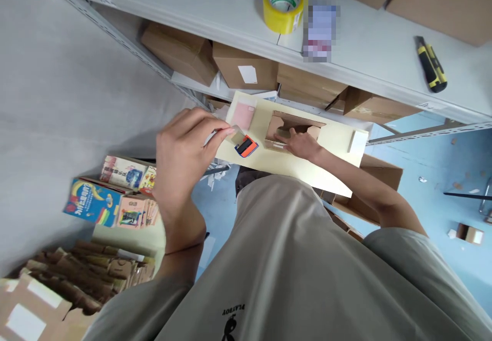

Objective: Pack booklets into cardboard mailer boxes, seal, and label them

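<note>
Where the grey shirt (pixel 277 249) fills the near view, both arms reach out past it. The left hand (pixel 188 151) is raised high on its side, thumb and forefinger pinched together on a clear strip (pixel 240 130) (tape, by the look of it). Just beyond those fingertips, on the right of them, the orange-and-blue dispenser (pixel 246 146) sits at the near edge of the cream table (pixel 334 151).

Further right, the small brown box (pixel 273 127) stands open on the table, well apart from the left hand and directly under the right hand (pixel 303 144). That hand lies over the box's near side, forefinger stretched out to the left; whether it grips the cardboard, I cannot tell. Behind the dispenser lies a pink sheet (pixel 244 114), and near the table's right end a white block (pixel 358 141).

Across the table rises a grey shelf (pixel 215 3), with cartons (pixel 246 67) on its lower level. Its upper one carries a yellow tape roll (pixel 282 21) and, well to the right, a black-and-yellow cutter (pixel 431 64).
</note>
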`<state>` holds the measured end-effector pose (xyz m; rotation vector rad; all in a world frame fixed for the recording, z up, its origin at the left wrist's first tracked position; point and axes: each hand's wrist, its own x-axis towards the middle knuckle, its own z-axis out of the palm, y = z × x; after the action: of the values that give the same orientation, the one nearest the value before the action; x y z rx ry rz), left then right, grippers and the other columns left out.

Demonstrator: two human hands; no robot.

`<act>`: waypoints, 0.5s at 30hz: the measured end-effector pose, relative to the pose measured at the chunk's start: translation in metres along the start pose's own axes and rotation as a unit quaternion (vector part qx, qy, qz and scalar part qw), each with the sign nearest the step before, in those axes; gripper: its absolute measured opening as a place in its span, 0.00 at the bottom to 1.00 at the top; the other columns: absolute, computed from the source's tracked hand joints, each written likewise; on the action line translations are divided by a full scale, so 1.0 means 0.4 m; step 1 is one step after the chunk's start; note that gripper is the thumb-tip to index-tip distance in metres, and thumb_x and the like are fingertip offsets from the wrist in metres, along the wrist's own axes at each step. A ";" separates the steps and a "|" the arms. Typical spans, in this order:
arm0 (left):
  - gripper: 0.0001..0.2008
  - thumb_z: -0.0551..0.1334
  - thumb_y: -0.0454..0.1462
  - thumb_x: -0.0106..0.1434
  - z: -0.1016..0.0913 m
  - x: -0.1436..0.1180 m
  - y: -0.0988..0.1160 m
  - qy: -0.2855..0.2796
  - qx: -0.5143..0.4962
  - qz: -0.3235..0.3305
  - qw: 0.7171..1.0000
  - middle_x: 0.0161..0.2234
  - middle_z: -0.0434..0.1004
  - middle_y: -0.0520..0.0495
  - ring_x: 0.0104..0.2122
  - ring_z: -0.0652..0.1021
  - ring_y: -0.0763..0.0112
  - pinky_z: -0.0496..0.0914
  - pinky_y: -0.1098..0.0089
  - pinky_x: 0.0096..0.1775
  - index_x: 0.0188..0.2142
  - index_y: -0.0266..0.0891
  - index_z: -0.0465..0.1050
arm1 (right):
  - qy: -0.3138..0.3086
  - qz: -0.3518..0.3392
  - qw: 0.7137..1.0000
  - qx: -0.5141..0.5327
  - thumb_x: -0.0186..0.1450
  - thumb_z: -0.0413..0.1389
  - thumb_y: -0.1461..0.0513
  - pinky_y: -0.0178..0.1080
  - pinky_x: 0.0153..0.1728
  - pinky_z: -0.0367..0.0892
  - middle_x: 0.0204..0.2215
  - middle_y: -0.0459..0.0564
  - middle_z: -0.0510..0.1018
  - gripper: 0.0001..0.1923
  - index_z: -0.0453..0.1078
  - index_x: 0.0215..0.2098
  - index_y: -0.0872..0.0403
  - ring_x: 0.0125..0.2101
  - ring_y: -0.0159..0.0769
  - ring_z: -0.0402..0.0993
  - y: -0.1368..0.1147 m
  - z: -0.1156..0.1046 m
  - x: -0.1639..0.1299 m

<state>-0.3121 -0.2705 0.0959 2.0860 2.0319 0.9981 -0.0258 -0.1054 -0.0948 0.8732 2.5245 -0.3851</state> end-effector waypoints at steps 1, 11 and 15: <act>0.09 0.68 0.44 0.84 0.001 -0.001 -0.003 -0.001 -0.003 -0.002 1.000 0.40 0.87 0.49 0.43 0.85 0.55 0.78 0.52 0.47 0.43 0.57 0.84 | -0.011 0.000 1.000 0.001 0.86 0.48 0.54 0.54 0.50 0.77 0.73 0.75 0.75 0.35 0.61 0.89 0.40 0.48 0.61 0.89 -0.001 -0.005 -0.002; 0.08 0.68 0.44 0.83 0.022 0.004 -0.024 0.004 -0.009 0.005 1.000 0.39 0.86 0.49 0.42 0.85 0.55 0.77 0.53 0.43 0.43 0.58 0.84 | 0.105 0.155 0.975 0.121 0.84 0.53 0.34 0.55 0.53 0.78 0.60 0.86 0.85 0.61 0.38 0.91 0.71 0.47 0.65 0.88 0.036 0.036 0.017; 0.08 0.68 0.44 0.83 0.025 0.011 -0.025 -0.015 -0.020 -0.002 1.000 0.39 0.86 0.49 0.43 0.85 0.54 0.76 0.53 0.44 0.43 0.59 0.85 | 0.132 0.193 0.962 0.138 0.87 0.52 0.41 0.59 0.57 0.77 0.58 0.80 0.86 0.47 0.54 0.89 0.64 0.51 0.66 0.87 0.037 0.059 0.020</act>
<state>-0.3163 -0.2611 0.0851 2.0638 1.9837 0.9914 -0.0146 -0.0996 -0.1208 1.5867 2.4831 -0.5282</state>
